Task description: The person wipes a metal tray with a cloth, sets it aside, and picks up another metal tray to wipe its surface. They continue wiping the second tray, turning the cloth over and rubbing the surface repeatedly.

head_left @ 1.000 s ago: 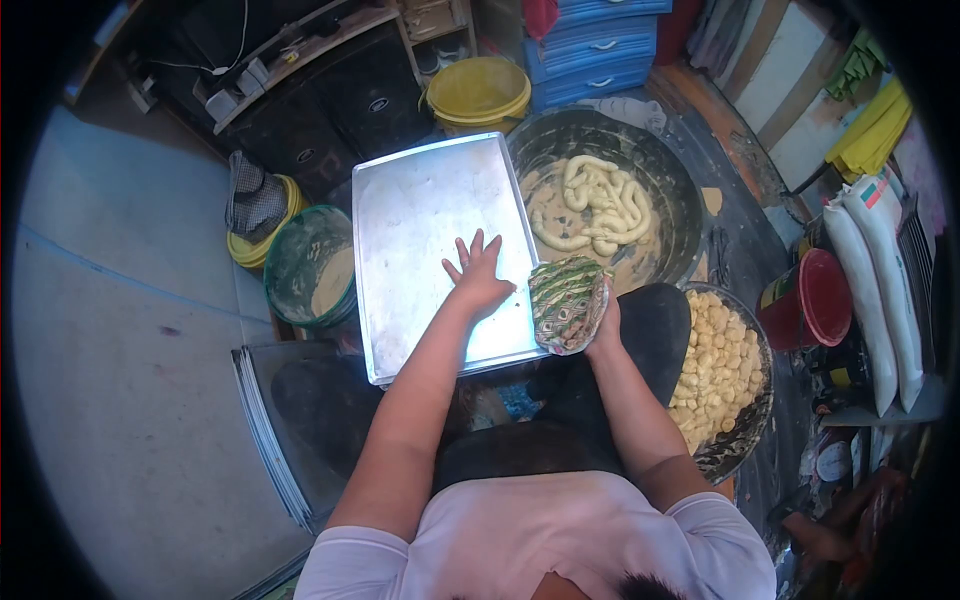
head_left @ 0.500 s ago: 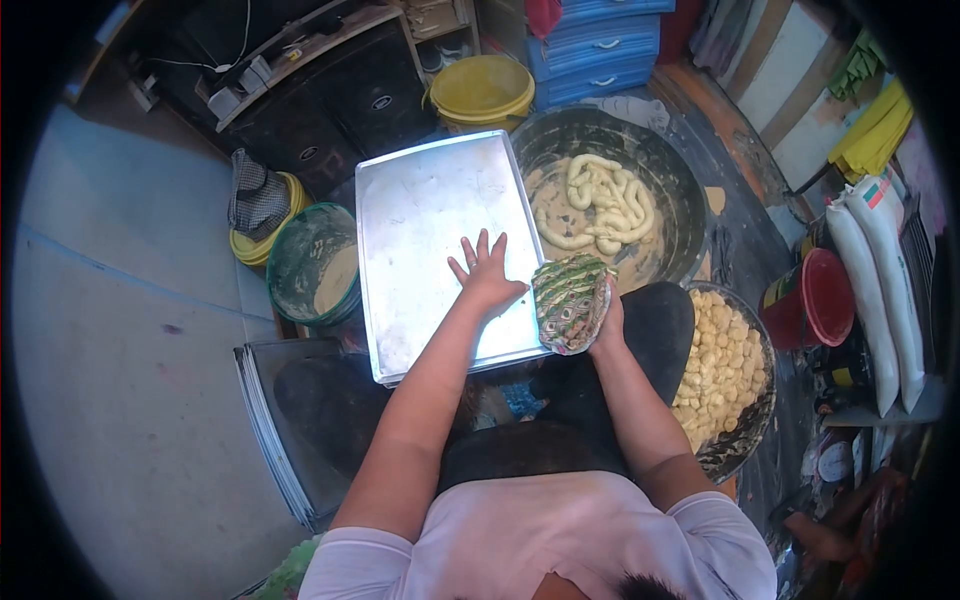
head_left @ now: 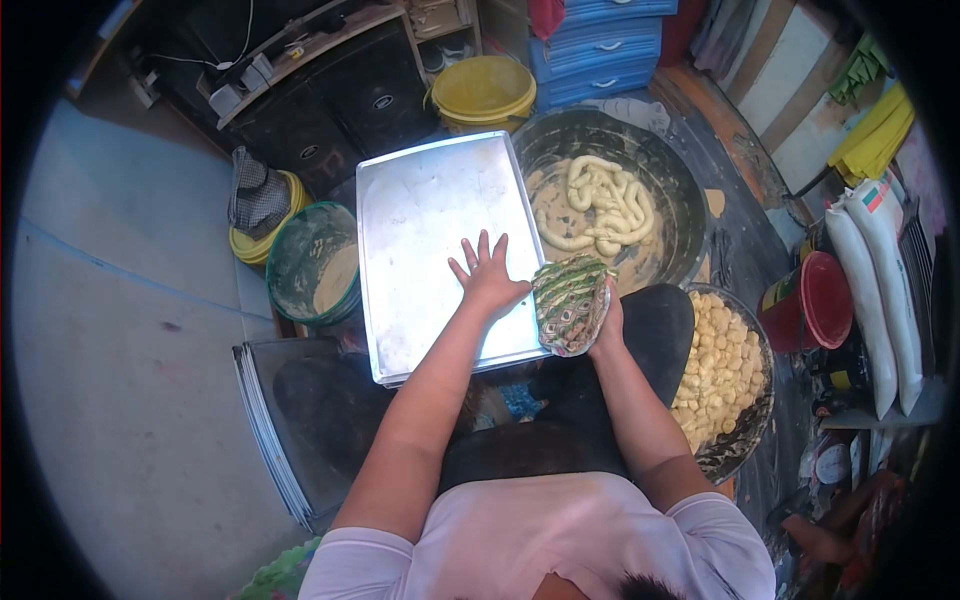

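My left hand (head_left: 490,283) lies on the shiny metal baking tray (head_left: 425,215), fingers spread, its thumb close to the cloth. A ring shows on one finger. At the tray's right edge my right hand (head_left: 609,322) grips a folded, green and brown patterned cloth (head_left: 572,310). Its fingers are mostly hidden behind the cloth. The tray rests over my lap, and a second rim shows beneath its near edge. Beyond the cloth, a large dark basin (head_left: 688,220) holds long ropes of dough (head_left: 625,205).
To my right stands a round pan (head_left: 758,430) of cut dough pieces (head_left: 715,365), with a red bucket (head_left: 828,300) past it. On the left are a green bucket (head_left: 290,270) with flour-like powder and stacked trays (head_left: 270,440). A yellow bucket (head_left: 485,90) stands ahead.
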A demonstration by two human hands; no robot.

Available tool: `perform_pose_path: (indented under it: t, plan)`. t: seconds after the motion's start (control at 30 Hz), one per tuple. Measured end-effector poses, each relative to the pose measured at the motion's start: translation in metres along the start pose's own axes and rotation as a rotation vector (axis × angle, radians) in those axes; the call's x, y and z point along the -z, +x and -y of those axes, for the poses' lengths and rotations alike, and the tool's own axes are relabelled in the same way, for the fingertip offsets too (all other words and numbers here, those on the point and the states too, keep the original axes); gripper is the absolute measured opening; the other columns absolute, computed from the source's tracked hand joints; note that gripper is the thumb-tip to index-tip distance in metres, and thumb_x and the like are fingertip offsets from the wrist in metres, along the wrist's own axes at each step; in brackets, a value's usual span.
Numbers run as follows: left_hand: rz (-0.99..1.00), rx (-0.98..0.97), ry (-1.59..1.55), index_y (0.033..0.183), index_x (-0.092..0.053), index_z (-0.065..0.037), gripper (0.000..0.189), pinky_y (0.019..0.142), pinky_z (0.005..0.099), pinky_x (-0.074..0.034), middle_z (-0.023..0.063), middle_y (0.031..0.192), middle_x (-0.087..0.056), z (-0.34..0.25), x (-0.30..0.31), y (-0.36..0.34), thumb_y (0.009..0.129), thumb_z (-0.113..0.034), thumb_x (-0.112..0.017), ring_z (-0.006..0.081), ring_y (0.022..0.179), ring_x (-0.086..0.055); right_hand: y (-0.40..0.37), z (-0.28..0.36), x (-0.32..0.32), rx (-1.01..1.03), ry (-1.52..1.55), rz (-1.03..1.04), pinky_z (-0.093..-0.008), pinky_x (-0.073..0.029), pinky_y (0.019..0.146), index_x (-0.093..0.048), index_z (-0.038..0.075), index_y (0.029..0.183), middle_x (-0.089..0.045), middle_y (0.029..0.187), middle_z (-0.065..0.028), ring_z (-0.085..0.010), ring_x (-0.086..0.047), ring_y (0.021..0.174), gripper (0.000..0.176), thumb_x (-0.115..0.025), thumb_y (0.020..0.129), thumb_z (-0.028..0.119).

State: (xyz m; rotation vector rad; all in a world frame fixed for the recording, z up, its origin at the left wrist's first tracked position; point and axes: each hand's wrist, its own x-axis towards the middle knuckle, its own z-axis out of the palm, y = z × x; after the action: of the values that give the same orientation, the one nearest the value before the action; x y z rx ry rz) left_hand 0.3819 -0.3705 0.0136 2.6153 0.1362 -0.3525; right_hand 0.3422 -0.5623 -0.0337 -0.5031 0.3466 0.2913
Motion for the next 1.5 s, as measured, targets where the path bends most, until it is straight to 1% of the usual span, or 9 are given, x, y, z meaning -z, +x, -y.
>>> perform_pose_path:
  t: [0.4,0.57,0.9,0.97,1.2,1.3,1.37,1.4,1.5]
  plan:
    - [-0.037,-0.023,-0.006,0.146,-0.023,-0.009,0.106,0.105,0.0612,0.01,0.0227,0.152,-0.006,-0.001,0.0,-0.004,0.057,-0.033,-0.078,0.0442,0.139,0.009,0.002,-0.001,0.003,0.007,-0.002,0.02,-0.0429,-0.046,0.093,-0.046,0.004,0.128,-0.054,0.121,-0.0164,-0.0301,-0.056,0.108,0.057,-0.043,0.093,0.049]
    - [0.024,-0.122,-0.057,0.146,-0.023,-0.01,0.104,0.105,0.0614,0.01,0.0218,0.152,-0.007,0.021,-0.003,0.007,0.06,-0.033,-0.077,0.0439,0.139,0.01,0.001,-0.001,0.003,0.002,-0.009,0.015,-0.043,-0.046,0.093,-0.046,0.004,0.128,-0.054,0.121,-0.0165,-0.0303,-0.056,0.108,0.058,-0.044,0.092,0.05]
    - [0.079,-0.055,0.024,0.147,-0.019,-0.011,0.102,0.106,0.0594,0.013,0.0186,0.154,-0.002,0.006,0.008,-0.003,0.063,-0.03,-0.074,0.0409,0.14,0.013,-0.001,0.0,-0.002,0.0,-0.007,0.002,-0.0434,-0.046,0.093,-0.045,0.003,0.128,-0.053,0.123,-0.0171,-0.0311,-0.055,0.108,0.058,-0.042,0.093,0.049]
    - [0.108,-0.13,0.006,0.147,-0.017,-0.011,0.104,0.105,0.0603,0.013,0.0192,0.154,-0.001,0.018,0.005,0.001,0.064,-0.033,-0.075,0.0413,0.139,0.013,0.0,0.0,0.0,-0.001,-0.006,-0.003,-0.0434,-0.046,0.093,-0.045,0.003,0.128,-0.053,0.123,-0.0172,-0.0312,-0.055,0.108,0.058,-0.042,0.093,0.049]
    - [0.061,-0.094,0.081,0.148,-0.016,-0.011,0.104,0.105,0.0616,0.013,0.0188,0.154,-0.002,0.002,0.008,-0.014,0.066,-0.038,-0.074,0.041,0.14,0.012,0.0,0.0,0.0,-0.007,-0.019,0.022,-0.0434,-0.045,0.094,-0.045,0.003,0.129,-0.053,0.123,-0.0173,-0.0313,-0.055,0.109,0.059,-0.042,0.093,0.05]
    - [0.036,-0.145,0.18,0.147,-0.019,-0.011,0.095,0.107,0.0599,0.008,0.0167,0.154,-0.008,0.007,0.007,-0.017,0.072,-0.042,-0.07,0.036,0.142,0.004,-0.001,-0.001,-0.001,0.01,-0.02,0.021,-0.0433,-0.045,0.094,-0.045,0.003,0.129,-0.053,0.123,-0.0172,-0.0312,-0.055,0.109,0.059,-0.042,0.093,0.05]
    - [-0.03,-0.239,0.136,0.145,-0.028,-0.013,0.082,0.109,0.0575,-0.002,0.0156,0.152,-0.017,0.03,0.002,-0.008,0.078,-0.043,-0.065,0.0319,0.142,-0.007,-0.001,0.0,-0.001,0.024,-0.018,0.026,-0.0433,-0.045,0.093,-0.046,0.003,0.128,-0.053,0.123,-0.0172,-0.0312,-0.055,0.108,0.059,-0.042,0.093,0.05]
    - [-0.077,-0.237,0.171,0.143,-0.032,-0.014,0.07,0.11,0.0509,-0.009,0.0131,0.151,-0.022,0.038,0.004,-0.007,0.084,-0.039,-0.059,0.0283,0.141,-0.015,-0.001,0.0,-0.001,0.017,-0.02,0.017,-0.0433,-0.045,0.094,-0.046,0.003,0.128,-0.053,0.122,-0.0171,-0.0312,-0.055,0.109,0.059,-0.042,0.093,0.05]
    - [-0.197,-0.189,0.189,0.143,-0.031,-0.011,0.068,0.111,0.0481,-0.011,0.0172,0.151,-0.021,0.057,0.003,-0.005,0.087,-0.042,-0.054,0.0304,0.141,-0.016,-0.001,0.001,-0.001,-0.004,-0.003,-0.001,-0.0435,-0.045,0.093,-0.046,0.003,0.127,-0.054,0.121,-0.0175,-0.0315,-0.055,0.108,0.056,-0.04,0.094,0.048]
